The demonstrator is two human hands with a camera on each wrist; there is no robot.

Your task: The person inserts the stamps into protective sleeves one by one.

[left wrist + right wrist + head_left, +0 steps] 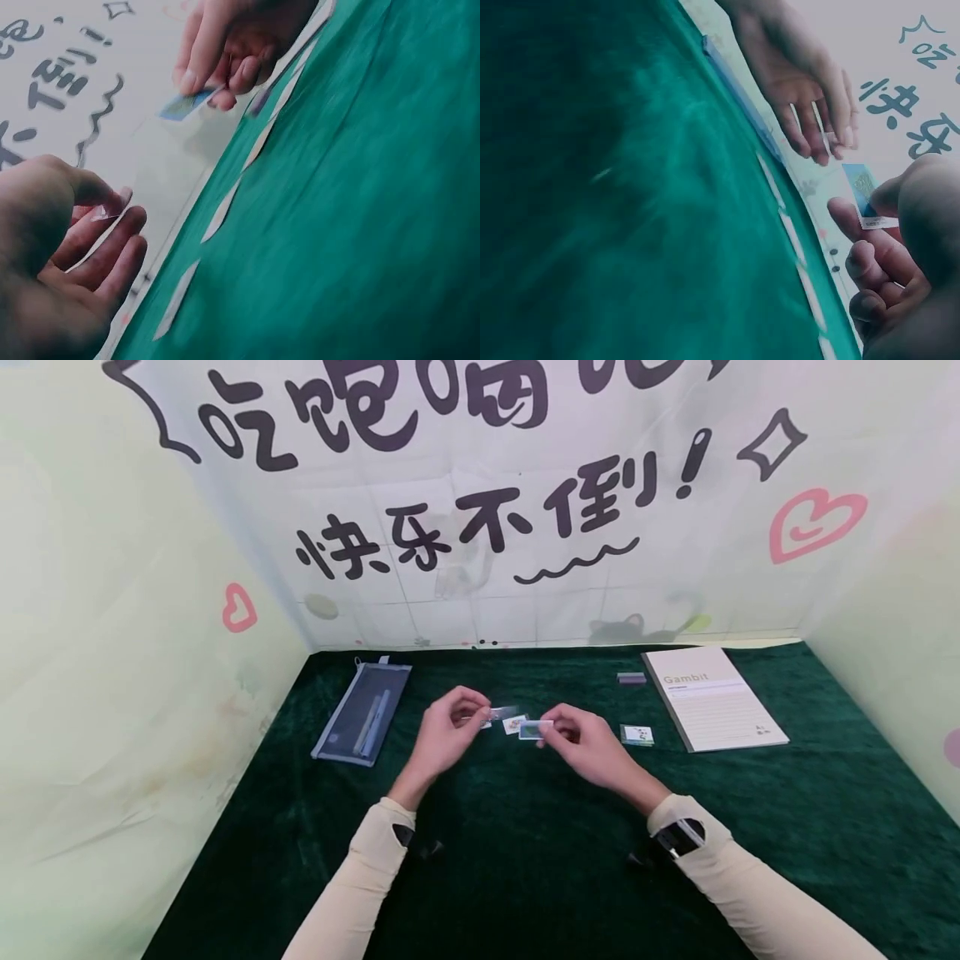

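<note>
My left hand (pixel 444 731) pinches a small clear plastic piece (pixel 504 713) between thumb and fingertips; it is blurred in the head view. My right hand (pixel 588 743) pinches a small blue picture card (pixel 529 730) by its right end, thumb on its face, as the right wrist view shows the card (pixel 861 187) up close. The two hands face each other, a short gap apart, raised over the cloth. Below and between them lies a white picture card (pixel 514 724), partly overlapped by the held card.
A zipped mesh pouch (pixel 341 710) with pens inside lies left. To the right are a small stack of picture cards (pixel 637 735), a small purple-grey block (pixel 632 678) and a Gambit notebook (pixel 716 702). Dark green cloth (pixel 517 860) covers the table; a printed curtain (pixel 465 610) hangs behind.
</note>
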